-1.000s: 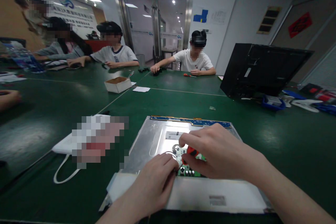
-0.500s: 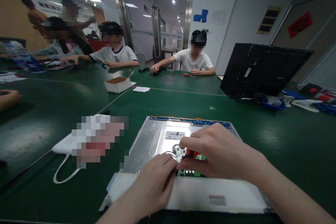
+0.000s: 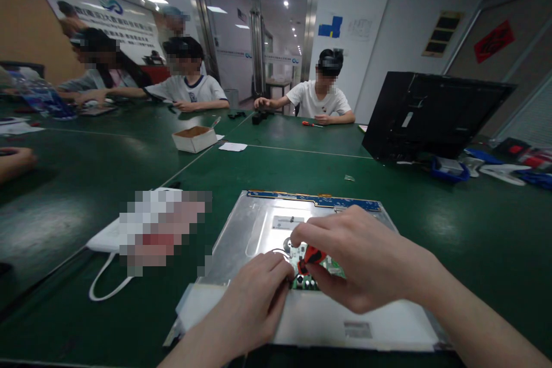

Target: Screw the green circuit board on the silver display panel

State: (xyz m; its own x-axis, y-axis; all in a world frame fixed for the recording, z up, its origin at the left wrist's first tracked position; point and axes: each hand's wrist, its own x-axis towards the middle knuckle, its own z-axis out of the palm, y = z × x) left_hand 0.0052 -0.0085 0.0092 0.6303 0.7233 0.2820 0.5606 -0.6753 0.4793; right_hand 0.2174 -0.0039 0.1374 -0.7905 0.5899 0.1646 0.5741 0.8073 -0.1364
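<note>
In front of me lies a metal display panel, flat on the table, with a blue circuit strip along its far edge. A green circuit board sits on its middle, partly covered by my hands. My right hand grips the red and black handle of a screwdriver, tilted over the board. The screwdriver's tip is hidden near my left fingers. My left hand rests on the panel, its fingertips pinched together at the board's left edge; what they hold, if anything, is hidden.
A white pouch-like item with a strap lies left of the panel. Further off are an open white box, a paper slip and another screwdriver. A black monitor stands at right beside a blue tray. Several people sit opposite.
My right hand has shifted and turned slightly around the screwdriver, showing more of the handle and board. My left hand stays in place. Across the table, a person's hand has lifted off a black object.
</note>
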